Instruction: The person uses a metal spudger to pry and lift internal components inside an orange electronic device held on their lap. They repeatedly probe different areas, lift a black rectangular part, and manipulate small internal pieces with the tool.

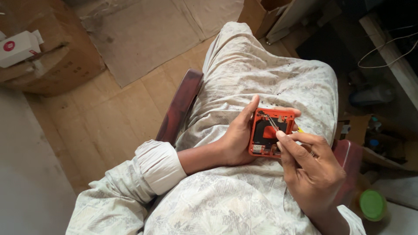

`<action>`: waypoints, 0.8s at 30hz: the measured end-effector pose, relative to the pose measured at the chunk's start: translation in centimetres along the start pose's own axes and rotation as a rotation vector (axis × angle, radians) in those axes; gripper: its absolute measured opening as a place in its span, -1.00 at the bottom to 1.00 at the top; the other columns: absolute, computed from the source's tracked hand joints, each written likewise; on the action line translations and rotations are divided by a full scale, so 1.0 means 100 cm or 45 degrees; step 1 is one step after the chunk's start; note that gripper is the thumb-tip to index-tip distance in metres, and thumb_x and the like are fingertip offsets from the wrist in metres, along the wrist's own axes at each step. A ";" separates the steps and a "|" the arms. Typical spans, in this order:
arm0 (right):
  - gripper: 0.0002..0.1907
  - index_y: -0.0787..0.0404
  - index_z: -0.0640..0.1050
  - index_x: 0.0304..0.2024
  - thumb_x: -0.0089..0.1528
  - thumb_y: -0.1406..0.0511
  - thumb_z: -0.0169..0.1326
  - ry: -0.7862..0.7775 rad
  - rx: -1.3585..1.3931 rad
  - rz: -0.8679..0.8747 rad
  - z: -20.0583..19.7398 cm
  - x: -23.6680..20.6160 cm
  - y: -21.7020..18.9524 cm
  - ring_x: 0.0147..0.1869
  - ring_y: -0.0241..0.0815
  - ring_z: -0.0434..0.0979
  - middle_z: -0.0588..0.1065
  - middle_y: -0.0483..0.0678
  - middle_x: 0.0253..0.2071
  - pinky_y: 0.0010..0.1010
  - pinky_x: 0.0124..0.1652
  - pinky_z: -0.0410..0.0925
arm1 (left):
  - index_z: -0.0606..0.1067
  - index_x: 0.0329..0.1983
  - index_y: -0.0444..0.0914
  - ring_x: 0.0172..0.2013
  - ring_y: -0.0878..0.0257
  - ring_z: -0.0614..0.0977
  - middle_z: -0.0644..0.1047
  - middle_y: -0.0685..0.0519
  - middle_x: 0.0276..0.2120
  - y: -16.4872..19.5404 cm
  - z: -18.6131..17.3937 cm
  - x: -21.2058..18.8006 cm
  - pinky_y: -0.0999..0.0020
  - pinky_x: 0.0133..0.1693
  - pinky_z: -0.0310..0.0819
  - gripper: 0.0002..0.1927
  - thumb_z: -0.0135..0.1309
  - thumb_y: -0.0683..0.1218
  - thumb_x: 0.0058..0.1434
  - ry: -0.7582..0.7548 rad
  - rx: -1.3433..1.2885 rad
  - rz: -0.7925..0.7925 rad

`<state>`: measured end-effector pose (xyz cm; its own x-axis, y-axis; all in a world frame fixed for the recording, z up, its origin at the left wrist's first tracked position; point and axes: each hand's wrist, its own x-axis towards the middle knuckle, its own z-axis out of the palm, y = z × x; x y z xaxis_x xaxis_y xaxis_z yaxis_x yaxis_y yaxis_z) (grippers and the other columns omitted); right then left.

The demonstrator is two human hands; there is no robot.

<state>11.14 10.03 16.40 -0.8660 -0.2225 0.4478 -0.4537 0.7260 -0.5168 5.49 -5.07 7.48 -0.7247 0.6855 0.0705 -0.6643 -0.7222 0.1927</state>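
My left hand (237, 137) cradles an orange phone frame (270, 132) from its left side, thumb up along the edge, over my lap. The frame lies open side up, with dark parts and small connectors inside. My right hand (309, 167) pinches thin metal tweezers (272, 123), whose tips reach into the upper part of the frame. A bit of yellow shows just right of the frame, by my right fingers. I sit in a chair, in pale patterned clothes.
A dark red chair arm (180, 106) runs left of my lap. A cardboard box (48, 56) with a small white box (17, 48) on it stands at the upper left. Flattened cardboard covers the floor. A green lid (372, 204) and cluttered shelves with cables sit at the right.
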 end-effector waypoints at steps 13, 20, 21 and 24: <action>-0.71 0.20 0.66 0.00 0.22 0.48 0.27 -0.029 0.042 0.014 0.004 -0.001 0.005 -0.17 -0.29 0.62 0.55 -0.03 -0.13 -0.52 -0.19 0.51 | 0.33 0.46 -0.31 0.10 0.18 0.53 0.49 -0.07 0.08 0.001 0.010 -0.001 0.22 0.15 0.48 -0.16 -0.51 0.43 0.57 0.055 0.364 0.125; -0.71 0.20 0.66 -0.01 0.21 0.49 0.29 -0.015 0.090 0.047 0.007 0.003 0.003 -0.22 -0.32 0.60 0.56 -0.05 -0.16 -0.53 -0.23 0.48 | 0.30 0.45 -0.30 0.13 0.17 0.52 0.48 -0.08 0.09 0.002 0.016 -0.003 0.21 0.23 0.47 -0.15 -0.56 0.43 0.52 0.063 0.494 0.155; -0.70 0.20 0.67 -0.02 0.19 0.49 0.30 -0.019 0.085 0.063 0.007 0.003 0.003 -0.24 -0.32 0.58 0.56 -0.05 -0.17 -0.53 -0.26 0.45 | 0.30 0.45 -0.29 0.13 0.16 0.52 0.48 -0.09 0.08 0.002 0.016 -0.003 0.21 0.24 0.47 -0.15 -0.56 0.43 0.52 0.061 0.512 0.156; -0.69 0.19 0.67 -0.05 0.16 0.50 0.31 -0.031 0.086 0.089 0.006 0.004 0.001 -0.27 -0.32 0.55 0.55 -0.05 -0.18 -0.53 -0.29 0.41 | 0.30 0.45 -0.31 0.12 0.16 0.51 0.47 -0.10 0.08 0.001 0.016 -0.003 0.22 0.22 0.46 -0.16 -0.55 0.42 0.55 0.065 0.487 0.196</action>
<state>10.64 9.64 16.06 -0.9005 -0.1894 0.3914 -0.4046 0.6947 -0.5947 5.90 -5.19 9.10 -0.8250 0.5595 0.0798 -0.4386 -0.7229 0.5339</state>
